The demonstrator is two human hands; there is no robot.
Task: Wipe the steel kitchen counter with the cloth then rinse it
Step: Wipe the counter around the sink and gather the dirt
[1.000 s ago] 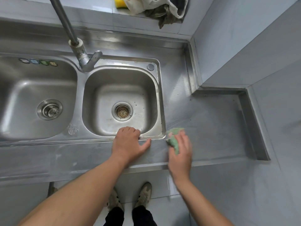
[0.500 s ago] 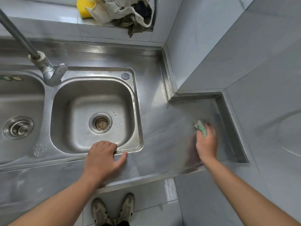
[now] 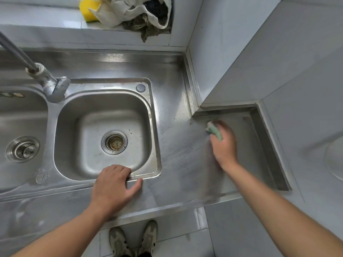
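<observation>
The steel counter runs right of a double sink and ends in a recessed corner by the tiled wall. My right hand presses a small green cloth onto the counter in that corner; most of the cloth is hidden under the fingers. My left hand rests flat on the counter at the front rim of the right sink basin, its fingers spread and nothing in it.
A tap rises between the right basin and the left basin. On the tiled ledge behind lie a yellow sponge and a bundle of rags. Tiled walls close the counter at the right. My shoes stand on the floor below.
My right hand has swept the cloth from the counter's front edge near the basin out to the right and then back into the far recessed corner. The left hand has stayed on the sink rim.
</observation>
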